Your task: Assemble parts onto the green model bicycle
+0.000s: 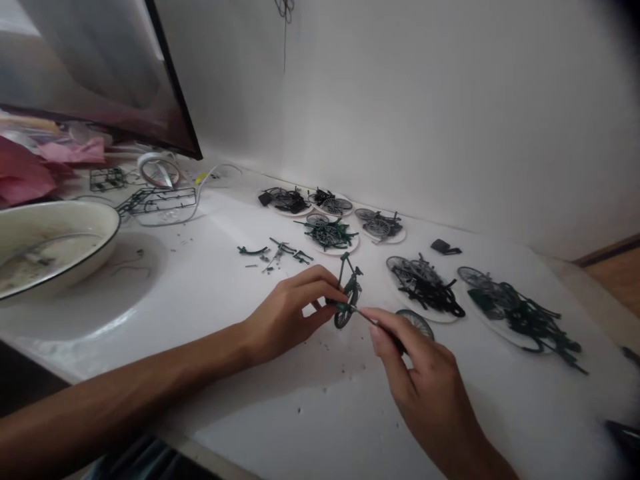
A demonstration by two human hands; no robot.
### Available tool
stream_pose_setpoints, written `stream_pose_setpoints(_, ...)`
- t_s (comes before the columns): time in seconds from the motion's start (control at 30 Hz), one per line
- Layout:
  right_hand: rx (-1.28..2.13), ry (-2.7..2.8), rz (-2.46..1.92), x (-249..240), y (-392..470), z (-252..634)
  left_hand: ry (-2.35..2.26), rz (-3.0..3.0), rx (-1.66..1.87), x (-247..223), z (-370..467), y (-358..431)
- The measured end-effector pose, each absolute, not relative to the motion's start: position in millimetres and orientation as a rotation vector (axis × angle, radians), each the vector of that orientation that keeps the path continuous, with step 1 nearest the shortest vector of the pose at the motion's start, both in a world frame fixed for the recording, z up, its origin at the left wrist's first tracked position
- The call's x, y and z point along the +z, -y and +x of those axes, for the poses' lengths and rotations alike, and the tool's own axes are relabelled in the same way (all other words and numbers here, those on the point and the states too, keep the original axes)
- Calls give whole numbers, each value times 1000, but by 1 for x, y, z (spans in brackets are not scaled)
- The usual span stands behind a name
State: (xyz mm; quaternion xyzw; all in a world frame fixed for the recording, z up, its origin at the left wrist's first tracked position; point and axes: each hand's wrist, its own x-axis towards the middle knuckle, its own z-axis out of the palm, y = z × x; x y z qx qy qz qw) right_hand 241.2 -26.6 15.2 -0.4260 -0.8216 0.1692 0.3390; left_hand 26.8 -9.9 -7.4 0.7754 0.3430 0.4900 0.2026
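A small dark green model bicycle, partly assembled with one wheel showing, stands above the white table. My left hand pinches its frame between thumb and fingers. In my right hand is a thin tool with a slim metal shaft, which looks like a small screwdriver; its tip touches the bicycle near my left fingertips. My right fingers partly hide its handle. A loose spoked wheel lies just beyond my right hand. Small green and grey bicycle parts are scattered beyond my left hand.
Several white paper plates piled with wheels and frame parts line the wall and right side. A dark part lies between them. At left are an enamel basin, plastic sprues, a tape roll and a monitor.
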Motion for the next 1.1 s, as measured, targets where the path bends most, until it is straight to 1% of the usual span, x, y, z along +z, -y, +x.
stream_pose_setpoints(0.27,524,2194,-1102,12,25,238,-921,2219,1337,-7,24,9)
stream_pose_setpoints(0.73,512,2215,-1138,13,27,240,-896,2309,1273,-6,22,8)
stream_pose_setpoints(0.87,593,2193,-1137,11,27,237,-921,2352,1253,-7,21,9)
stream_pose_setpoints(0.93,714,2114,-1195,11,27,236,-938,2387,1231,-7,20,10)
stream_pose_setpoints(0.97,832,2043,-1237,12,28,235,-941,2416,1218,-7,20,10)
stream_pose_setpoints(1.1,1626,1529,-1295,15,27,231,-947,2614,1165,-11,17,11)
